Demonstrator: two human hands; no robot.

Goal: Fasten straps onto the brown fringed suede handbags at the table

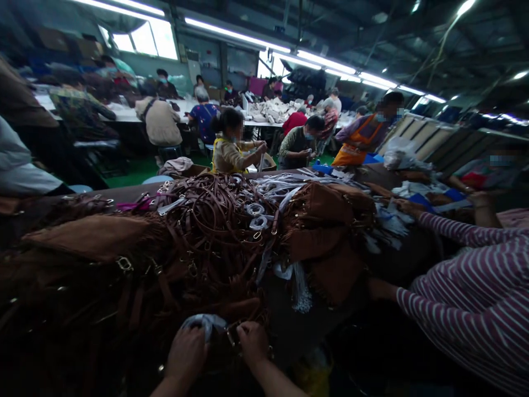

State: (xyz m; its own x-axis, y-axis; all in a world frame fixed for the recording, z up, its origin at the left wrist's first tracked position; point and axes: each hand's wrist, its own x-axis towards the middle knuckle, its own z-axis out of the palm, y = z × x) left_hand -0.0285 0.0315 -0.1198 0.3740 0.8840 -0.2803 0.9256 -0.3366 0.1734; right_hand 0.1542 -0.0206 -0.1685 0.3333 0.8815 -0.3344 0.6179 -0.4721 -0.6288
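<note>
At the bottom centre, my left hand (187,353) is closed beside a crumpled piece of pale plastic wrap (209,323). Just to its right, my right hand (253,343) is pinched at a metal clasp (230,335) on a dark brown bag. The bag's brown upper edge (239,307) shows beyond both hands; its lower part is lost in shadow. What lies inside my left hand's fingers is hard to make out. Beyond the bag is a tangled heap of brown straps (215,207) with gold-coloured buckles.
Brown fringed bags (88,237) are piled at left, more bags (322,220) right of centre. White strips (301,292) hang near them. At right, a person in a striped sleeve (463,314) reaches onto the table. Several people sit or stand beyond.
</note>
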